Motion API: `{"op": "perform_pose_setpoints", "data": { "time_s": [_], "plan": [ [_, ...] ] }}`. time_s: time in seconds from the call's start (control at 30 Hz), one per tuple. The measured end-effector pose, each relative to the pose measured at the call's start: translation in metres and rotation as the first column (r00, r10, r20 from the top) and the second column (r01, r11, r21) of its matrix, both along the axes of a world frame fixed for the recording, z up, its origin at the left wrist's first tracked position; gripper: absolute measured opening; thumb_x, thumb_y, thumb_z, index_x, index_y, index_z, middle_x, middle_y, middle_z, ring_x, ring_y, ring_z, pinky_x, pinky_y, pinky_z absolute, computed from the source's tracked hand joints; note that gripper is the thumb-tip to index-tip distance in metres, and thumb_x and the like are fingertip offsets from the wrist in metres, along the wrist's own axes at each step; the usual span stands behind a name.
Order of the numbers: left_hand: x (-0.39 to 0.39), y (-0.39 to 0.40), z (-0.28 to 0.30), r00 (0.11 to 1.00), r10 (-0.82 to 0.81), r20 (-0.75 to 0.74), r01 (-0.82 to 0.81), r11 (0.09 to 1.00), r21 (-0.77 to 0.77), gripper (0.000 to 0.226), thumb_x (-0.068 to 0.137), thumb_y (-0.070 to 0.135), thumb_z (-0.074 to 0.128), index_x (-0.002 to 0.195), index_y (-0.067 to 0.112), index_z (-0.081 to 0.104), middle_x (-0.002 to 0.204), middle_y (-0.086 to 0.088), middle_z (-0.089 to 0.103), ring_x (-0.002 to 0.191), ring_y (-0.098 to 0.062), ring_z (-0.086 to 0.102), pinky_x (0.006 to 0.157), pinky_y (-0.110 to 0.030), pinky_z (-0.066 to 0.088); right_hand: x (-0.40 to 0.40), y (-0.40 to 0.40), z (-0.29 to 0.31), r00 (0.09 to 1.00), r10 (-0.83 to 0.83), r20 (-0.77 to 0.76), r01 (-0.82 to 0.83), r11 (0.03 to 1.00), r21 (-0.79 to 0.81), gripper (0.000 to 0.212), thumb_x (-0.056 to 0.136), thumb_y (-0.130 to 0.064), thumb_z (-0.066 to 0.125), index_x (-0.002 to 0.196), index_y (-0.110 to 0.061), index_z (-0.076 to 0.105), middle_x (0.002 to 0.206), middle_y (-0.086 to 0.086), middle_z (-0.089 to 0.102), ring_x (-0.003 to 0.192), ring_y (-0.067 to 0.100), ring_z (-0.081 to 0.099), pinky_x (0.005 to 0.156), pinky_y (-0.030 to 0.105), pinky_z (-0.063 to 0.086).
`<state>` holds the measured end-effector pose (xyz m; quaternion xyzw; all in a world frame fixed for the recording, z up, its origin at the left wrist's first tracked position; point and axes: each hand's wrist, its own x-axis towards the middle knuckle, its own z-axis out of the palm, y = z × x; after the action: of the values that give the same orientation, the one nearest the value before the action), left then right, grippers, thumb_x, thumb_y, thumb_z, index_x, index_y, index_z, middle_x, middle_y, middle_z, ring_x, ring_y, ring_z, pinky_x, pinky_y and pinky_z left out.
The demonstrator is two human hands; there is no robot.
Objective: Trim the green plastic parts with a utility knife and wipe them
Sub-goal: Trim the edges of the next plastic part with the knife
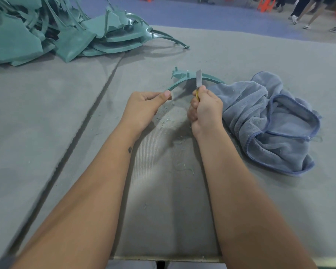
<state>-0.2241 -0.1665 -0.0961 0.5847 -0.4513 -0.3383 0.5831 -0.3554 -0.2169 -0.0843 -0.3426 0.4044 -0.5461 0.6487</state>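
A thin curved green plastic part arches just above the grey table, with small tabs at its top. My left hand pinches its near left end between thumb and fingers. My right hand grips a yellow utility knife in a fist, blade pointing up and away, its steel lying across the middle of the part. The far right end of the part reaches the blue cloth.
A heap of green plastic parts fills the far left of the grey felt-covered table. A dark seam runs diagonally across it. Thin green shavings lie between my forearms. People's legs and orange stools stand at the far right.
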Motion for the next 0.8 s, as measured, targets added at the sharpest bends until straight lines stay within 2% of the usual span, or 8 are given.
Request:
{"op": "perform_pose_setpoints", "data": {
  "time_s": [0.17,0.27,0.4,0.5,0.57,0.63,0.7,0.8],
  "plan": [
    [0.000,0.001,0.000,0.999,-0.023,0.032,0.023,1.000,0.007,0.016,0.089,0.037,0.066,0.089,0.024,0.075,0.044,0.016,0.034,0.040,-0.002,0.029,0.041,-0.011,0.026,0.000,-0.001,-0.001,0.997,-0.038,0.073,0.038,0.999,0.006,0.031,0.104,-0.022,0.040,0.076,-0.011,0.047,0.048,-0.004,0.037,0.037,0.007,0.023,0.036,0.019,0.019],
    [0.000,-0.001,0.001,1.000,-0.021,-0.023,0.022,0.999,0.037,0.009,0.090,0.027,0.060,0.088,0.021,0.067,0.045,0.017,0.040,0.041,-0.001,0.035,0.041,-0.012,0.029,-0.004,0.000,-0.001,0.998,0.026,0.057,-0.025,0.999,-0.021,0.030,0.103,-0.022,0.042,0.075,-0.012,0.049,0.050,-0.002,0.039,0.040,0.008,0.024,0.038,0.019,0.018],
    [-0.001,-0.002,0.004,0.995,-0.038,-0.097,0.042,0.998,0.037,0.017,0.095,0.018,0.053,0.089,0.017,0.068,0.044,0.015,0.037,0.040,-0.002,0.031,0.039,-0.014,0.025,-0.004,0.007,-0.001,0.956,0.230,-0.181,-0.264,0.946,-0.190,0.029,0.101,-0.019,0.046,0.074,-0.012,0.055,0.049,0.001,0.039,0.037,0.009,0.026,0.037,0.018,0.018],
    [0.000,0.002,0.005,0.996,-0.066,-0.065,0.068,0.997,0.027,0.018,0.097,0.017,0.052,0.089,0.022,0.067,0.046,0.012,0.041,0.043,-0.004,0.036,0.041,-0.015,0.029,0.001,0.010,-0.004,0.906,0.269,-0.327,-0.364,0.890,-0.275,0.028,0.100,-0.014,0.047,0.074,-0.009,0.055,0.051,0.005,0.035,0.037,0.005,0.027,0.037,0.016,0.021],
    [0.004,0.005,0.007,0.996,-0.060,0.061,0.059,0.998,0.024,0.023,0.098,0.017,0.050,0.088,0.026,0.068,0.051,0.007,0.052,0.051,-0.007,0.045,0.049,-0.018,0.038,0.003,0.010,-0.006,0.888,0.249,-0.387,-0.376,0.877,-0.299,0.029,0.100,-0.012,0.047,0.073,-0.009,0.055,0.047,0.000,0.036,0.037,0.003,0.029,0.038,0.015,0.024],
    [0.008,0.007,0.009,0.985,-0.051,0.162,0.047,0.998,0.029,0.027,0.098,0.013,0.047,0.089,0.026,0.069,0.063,0.005,0.066,0.062,-0.007,0.056,0.064,-0.020,0.045,0.006,0.010,-0.008,0.853,0.214,-0.476,-0.393,0.863,-0.316,0.029,0.100,-0.012,0.048,0.072,-0.010,0.056,0.045,-0.003,0.038,0.038,0.003,0.030,0.040,0.016,0.026],
    [0.011,0.008,0.010,0.988,-0.059,0.143,0.055,0.998,0.035,0.028,0.097,0.008,0.045,0.090,0.020,0.069,0.074,0.002,0.070,0.068,-0.008,0.062,0.071,-0.024,0.049,0.008,0.012,-0.008,0.812,0.195,-0.550,-0.421,0.848,-0.322,0.031,0.100,-0.013,0.048,0.071,-0.013,0.057,0.046,-0.002,0.039,0.040,0.005,0.031,0.043,0.018,0.027],
    [0.008,0.009,0.012,0.992,-0.064,0.111,0.057,0.996,0.061,0.030,0.092,0.005,0.044,0.080,0.021,0.067,0.068,0.002,0.062,0.047,-0.007,0.048,0.050,-0.019,0.040,0.008,0.013,-0.008,0.808,0.206,-0.551,-0.428,0.850,-0.309,0.033,0.100,-0.014,0.048,0.068,-0.013,0.055,0.048,0.001,0.036,0.040,0.006,0.030,0.042,0.018,0.026]
  ]
}}
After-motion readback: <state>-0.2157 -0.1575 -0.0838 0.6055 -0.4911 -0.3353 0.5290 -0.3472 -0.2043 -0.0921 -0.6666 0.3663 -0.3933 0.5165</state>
